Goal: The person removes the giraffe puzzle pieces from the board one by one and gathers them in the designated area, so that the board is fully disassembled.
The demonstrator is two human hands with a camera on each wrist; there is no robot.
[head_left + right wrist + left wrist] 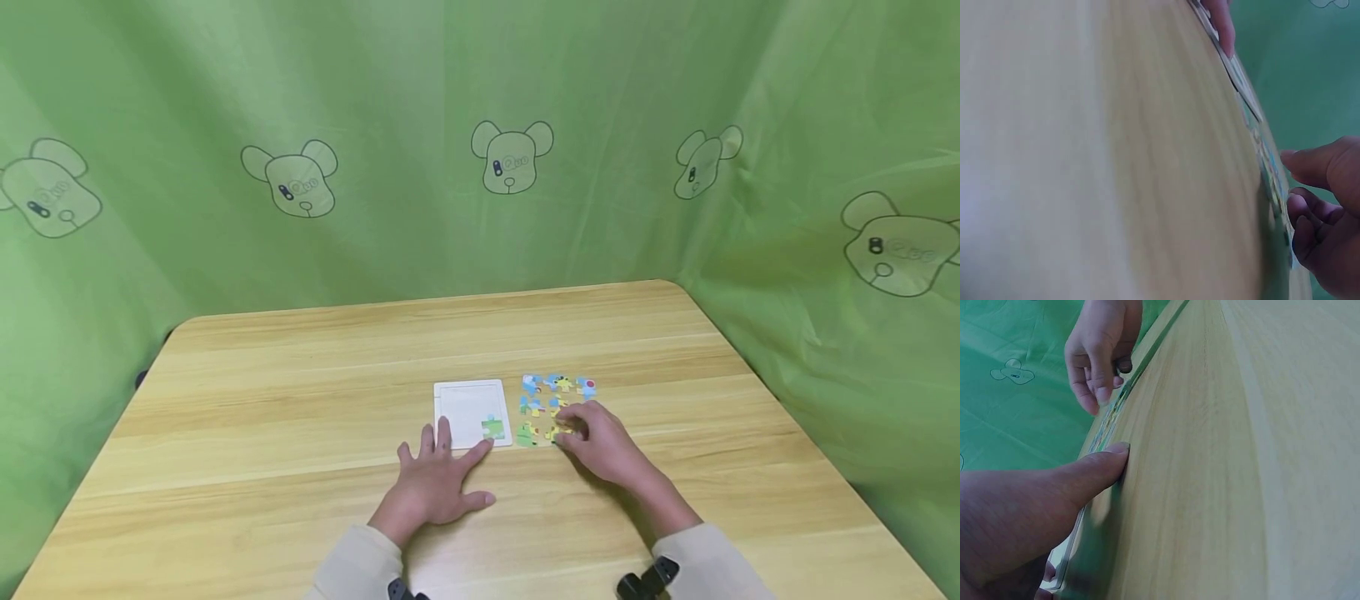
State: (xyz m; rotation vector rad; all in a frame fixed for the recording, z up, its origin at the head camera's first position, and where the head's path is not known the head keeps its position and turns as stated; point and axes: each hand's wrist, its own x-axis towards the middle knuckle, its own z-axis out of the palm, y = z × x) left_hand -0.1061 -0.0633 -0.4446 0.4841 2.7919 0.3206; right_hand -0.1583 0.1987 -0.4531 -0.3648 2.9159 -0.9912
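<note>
A white square puzzle tray [459, 404] lies on the table, with one green puzzle piece [492, 427] in its near right corner. My left hand [435, 487] rests with fingers spread on the tray's near edge, its index fingertip close to that piece. To the right of the tray, several loose puzzle pieces [531, 407] in blue, yellow and green lie in rough rows. Over the nearer right pieces is my right hand [603, 446], fingers bent, thumb and index finger apart. In the right wrist view a gap shows between thumb [1310, 164] and fingers, with no piece visible there.
The wood-grain table [300, 400] extends on all sides of the tray and pieces. A green curtain [405, 233] with bear-head outlines stands behind the table and along both sides. Dark wrist devices [647, 579] sit at the sleeves.
</note>
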